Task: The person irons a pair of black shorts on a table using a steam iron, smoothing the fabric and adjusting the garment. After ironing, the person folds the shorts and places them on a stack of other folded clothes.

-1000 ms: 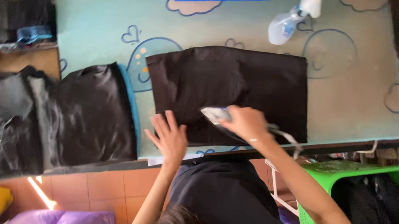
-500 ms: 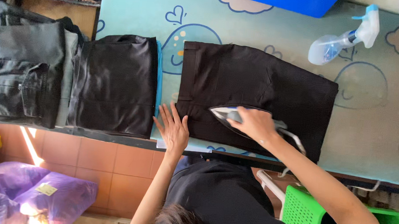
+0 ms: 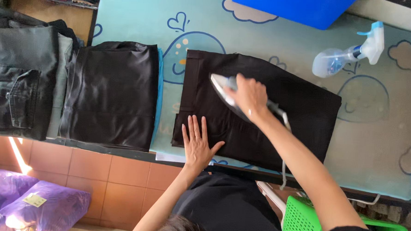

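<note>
My right hand [image 3: 249, 95] is clamped on the iron [image 3: 229, 94], pressing the black trousers [image 3: 279, 114] mid-tabletop [image 3: 375, 137]; at seven o'clock, my left hand [image 3: 197, 145] lies flat, fingers spread, pinning the cloth taut.

Terracotta tile floor [image 3: 120, 172], sunlit streak; green plastic chair [image 3: 302, 221].
</note>
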